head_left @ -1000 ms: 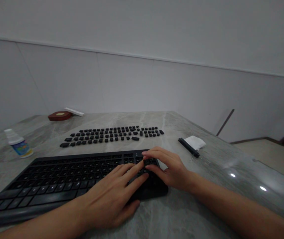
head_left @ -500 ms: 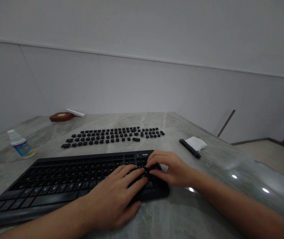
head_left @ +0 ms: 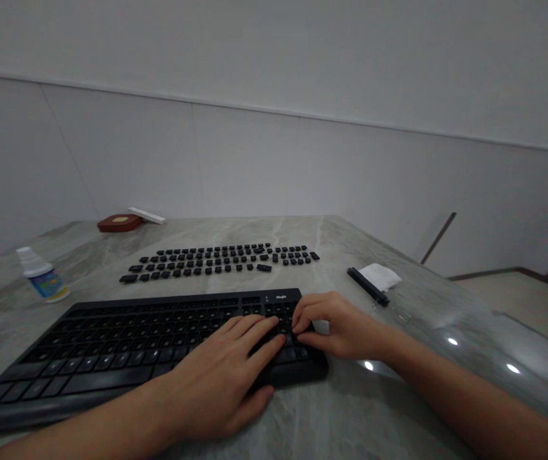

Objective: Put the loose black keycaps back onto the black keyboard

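Apparently steadying the black keyboard under the loosely spread, empty left grip; pinching over its number pad with the near-closed right grip, contents indiscernible; having keycaps rowed beyond, presumably for order.

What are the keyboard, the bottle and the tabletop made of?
Keyboard: probably black plastic, semi-gloss, with a soft sheen along its front edge. Bottle: likely plastic, with a smooth white cap and printed label. Tabletop: polished stone or a lookalike, judging by pale veining and mirrored lights.

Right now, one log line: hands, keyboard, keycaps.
left hand: over keyboard | right hand: at keyboard's right end, grip unclear | keycaps: loose, in rows beyond keyboard
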Demonstrator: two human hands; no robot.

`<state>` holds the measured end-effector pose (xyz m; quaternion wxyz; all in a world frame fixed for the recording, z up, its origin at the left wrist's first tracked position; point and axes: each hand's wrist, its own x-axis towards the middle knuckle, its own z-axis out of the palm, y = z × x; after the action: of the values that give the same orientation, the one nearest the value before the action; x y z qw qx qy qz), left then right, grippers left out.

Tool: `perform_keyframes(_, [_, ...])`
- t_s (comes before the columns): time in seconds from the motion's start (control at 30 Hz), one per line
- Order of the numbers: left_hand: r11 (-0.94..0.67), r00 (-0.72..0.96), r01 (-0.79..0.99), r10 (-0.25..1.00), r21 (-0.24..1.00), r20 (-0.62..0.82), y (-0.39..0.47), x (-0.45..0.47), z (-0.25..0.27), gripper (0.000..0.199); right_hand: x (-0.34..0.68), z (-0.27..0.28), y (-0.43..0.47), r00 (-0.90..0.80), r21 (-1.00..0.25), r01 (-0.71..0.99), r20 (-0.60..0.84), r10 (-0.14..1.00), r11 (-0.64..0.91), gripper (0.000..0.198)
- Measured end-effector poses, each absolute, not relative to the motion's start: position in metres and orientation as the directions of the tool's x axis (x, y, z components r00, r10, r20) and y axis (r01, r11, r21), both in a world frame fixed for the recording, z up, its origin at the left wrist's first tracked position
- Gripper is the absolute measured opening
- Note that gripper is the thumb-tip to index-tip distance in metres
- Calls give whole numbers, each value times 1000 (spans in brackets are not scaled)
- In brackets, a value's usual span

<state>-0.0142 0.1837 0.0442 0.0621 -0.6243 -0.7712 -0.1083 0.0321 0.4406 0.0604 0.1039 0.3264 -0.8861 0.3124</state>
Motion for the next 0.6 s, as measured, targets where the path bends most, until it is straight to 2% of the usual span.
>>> perform_keyframes(0.43, [213,-228,973,949,92,218,182,-14,41,62,35,64,440,-753,-487,-656,372,-543,576,10])
perform_keyframes(0.6, [206,-224,973,945,99,239,182,-14,40,62,34,62,440,-790,-555,-607,344,-508,568,6])
